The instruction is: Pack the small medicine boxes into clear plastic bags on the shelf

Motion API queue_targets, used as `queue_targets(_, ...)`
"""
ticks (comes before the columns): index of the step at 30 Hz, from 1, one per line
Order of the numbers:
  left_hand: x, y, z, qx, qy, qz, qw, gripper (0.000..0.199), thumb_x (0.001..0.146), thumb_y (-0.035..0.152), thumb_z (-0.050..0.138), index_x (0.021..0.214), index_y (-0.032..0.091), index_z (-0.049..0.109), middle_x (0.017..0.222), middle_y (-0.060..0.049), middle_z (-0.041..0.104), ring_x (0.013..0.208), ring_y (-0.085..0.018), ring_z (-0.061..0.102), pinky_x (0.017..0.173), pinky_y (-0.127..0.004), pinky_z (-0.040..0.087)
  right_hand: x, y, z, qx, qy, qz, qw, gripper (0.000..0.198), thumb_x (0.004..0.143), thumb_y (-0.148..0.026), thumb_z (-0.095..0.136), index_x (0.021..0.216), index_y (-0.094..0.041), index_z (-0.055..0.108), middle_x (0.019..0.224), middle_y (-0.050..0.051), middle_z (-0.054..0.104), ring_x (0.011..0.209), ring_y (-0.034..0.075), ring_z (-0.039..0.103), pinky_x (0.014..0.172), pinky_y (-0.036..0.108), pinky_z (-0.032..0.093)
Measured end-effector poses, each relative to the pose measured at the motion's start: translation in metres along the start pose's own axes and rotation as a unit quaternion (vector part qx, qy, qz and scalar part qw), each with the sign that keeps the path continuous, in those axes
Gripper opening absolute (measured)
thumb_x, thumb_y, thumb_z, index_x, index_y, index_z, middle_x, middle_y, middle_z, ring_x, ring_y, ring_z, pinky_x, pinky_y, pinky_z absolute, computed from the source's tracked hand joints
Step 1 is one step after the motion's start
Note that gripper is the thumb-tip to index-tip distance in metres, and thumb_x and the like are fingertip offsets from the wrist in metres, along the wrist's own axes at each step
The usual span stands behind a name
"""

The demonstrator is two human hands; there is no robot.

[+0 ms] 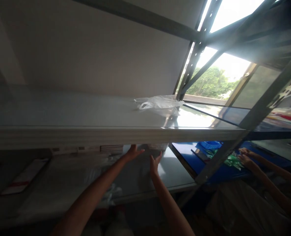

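My left hand (pixel 133 154) reaches in under the front edge of the upper shelf (pixel 86 135). Its thumb points right, away from the fingers, whose tips are partly cut off by the shelf edge. Just to the right, my right hand (pixel 155 164) is raised with thumb and fingers apart, above the grey lower shelf (pixel 176 168). I make out nothing held in either hand. Behind them, at the back of the lower shelf, a pale, see-through item (pixel 158 146) shows; its kind is unclear. Clear plastic wrapping (pixel 98 172) lies left of my left forearm.
A crumpled clear plastic bag (pixel 160 102) rests on the upper shelf. Metal uprights (pixel 219 160) stand at the right. Beyond them, a co-worker's hands (pixel 245 157) are at green packets (pixel 231 160) on a blue table, near a blue basket (pixel 210 144). A red-and-white sheet (pixel 25 177) lies left.
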State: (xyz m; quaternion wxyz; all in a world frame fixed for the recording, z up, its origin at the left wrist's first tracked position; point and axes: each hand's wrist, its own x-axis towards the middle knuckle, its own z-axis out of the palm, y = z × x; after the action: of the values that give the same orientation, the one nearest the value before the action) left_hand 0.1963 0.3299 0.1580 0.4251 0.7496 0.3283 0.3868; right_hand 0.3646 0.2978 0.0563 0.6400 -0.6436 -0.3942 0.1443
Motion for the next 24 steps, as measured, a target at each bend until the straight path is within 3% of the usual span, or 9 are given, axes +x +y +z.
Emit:
queue_targets(2, -0.029, -0.002, -0.014, 0.042, 0.013, -0.009, 0.999, 0.062, 0.078, 0.02, 0.069, 0.134, 0.015, 0.043, 0.149, -0.015, 0.032, 0.143, -0.032, 0.013, 0.117, -0.043, 0.012, -0.03, -0.013, 0.018, 0.018, -0.036, 0.034, 0.999, 0.089, 0.073, -0.042, 0.046, 0.148, -0.01, 0.009, 0.155, 0.017, 0.015, 0.143, 0.028, 0.017, 0.116, 0.043, 0.017)
queue_targets(4, -0.059, -0.003, -0.032, 0.084, 0.017, -0.002, 0.996, 0.064, 0.079, 0.021, 0.067, 0.136, 0.011, 0.039, 0.153, -0.017, 0.025, 0.144, -0.033, 0.008, 0.117, -0.041, 0.009, -0.055, -0.029, 0.035, 0.047, -0.093, 0.029, 0.994, 0.084, 0.073, -0.038, 0.046, 0.146, -0.011, 0.015, 0.152, 0.017, 0.023, 0.14, 0.027, 0.025, 0.114, 0.042, 0.023)
queue_targets(6, -0.088, -0.003, -0.053, 0.114, 0.009, 0.019, 0.993, 0.059, 0.081, 0.023, 0.064, 0.134, 0.01, 0.042, 0.153, -0.018, 0.024, 0.144, -0.032, 0.014, 0.117, -0.04, 0.013, -0.079, -0.046, 0.05, 0.069, -0.142, 0.003, 0.987, 0.076, 0.072, -0.033, 0.047, 0.142, -0.014, 0.025, 0.147, 0.016, 0.032, 0.136, 0.026, 0.032, 0.112, 0.041, 0.026)
queue_targets(9, -0.127, -0.003, -0.084, 0.162, 0.027, 0.037, 0.986, 0.044, 0.081, 0.023, 0.062, 0.123, 0.014, 0.054, 0.143, -0.015, 0.039, 0.138, -0.028, 0.031, 0.115, -0.038, 0.021, -0.113, -0.065, 0.07, 0.068, -0.214, -0.023, 0.974, 0.062, 0.071, -0.025, 0.048, 0.132, -0.016, 0.04, 0.136, 0.014, 0.046, 0.128, 0.025, 0.042, 0.109, 0.04, 0.031)
queue_targets(13, -0.171, -0.003, -0.122, 0.258, 0.147, -0.008, 0.955, 0.023, 0.079, 0.016, 0.059, 0.102, 0.018, 0.062, 0.114, -0.009, 0.059, 0.116, -0.023, 0.052, 0.104, -0.038, 0.037, -0.151, -0.085, 0.087, 0.035, -0.285, -0.042, 0.957, 0.051, 0.068, -0.015, 0.051, 0.118, -0.016, 0.051, 0.122, 0.012, 0.058, 0.117, 0.024, 0.051, 0.104, 0.04, 0.037)
queue_targets(16, -0.198, -0.001, -0.145, 0.341, 0.217, -0.086, 0.911, 0.012, 0.082, 0.018, 0.055, 0.091, 0.016, 0.063, 0.099, -0.008, 0.063, 0.1, -0.021, 0.058, 0.091, -0.033, 0.044, -0.172, -0.106, 0.092, -0.024, -0.31, -0.11, 0.944, 0.047, 0.07, -0.01, 0.051, 0.116, -0.018, 0.055, 0.12, 0.01, 0.06, 0.116, 0.023, 0.052, 0.102, 0.039, 0.038)
queue_targets(19, -0.219, 0.002, -0.16, 0.419, 0.206, -0.176, 0.866, 0.016, 0.086, 0.029, 0.055, 0.084, 0.016, 0.064, 0.091, -0.009, 0.066, 0.092, -0.021, 0.061, 0.082, -0.03, 0.045, -0.19, -0.131, 0.097, -0.128, -0.351, -0.176, 0.911, 0.044, 0.075, -0.01, 0.051, 0.117, -0.02, 0.059, 0.12, 0.009, 0.061, 0.116, 0.021, 0.052, 0.101, 0.036, 0.039)
queue_targets(24, -0.239, -0.007, -0.159, 0.485, 0.107, -0.279, 0.822, 0.036, 0.09, 0.044, 0.05, 0.09, 0.012, 0.067, 0.093, -0.017, 0.07, 0.094, -0.029, 0.064, 0.078, -0.034, 0.046, -0.222, -0.159, 0.113, -0.311, -0.421, -0.205, 0.827, 0.031, 0.087, -0.02, 0.048, 0.11, -0.022, 0.068, 0.106, 0.009, 0.068, 0.103, 0.023, 0.06, 0.091, 0.037, 0.044)
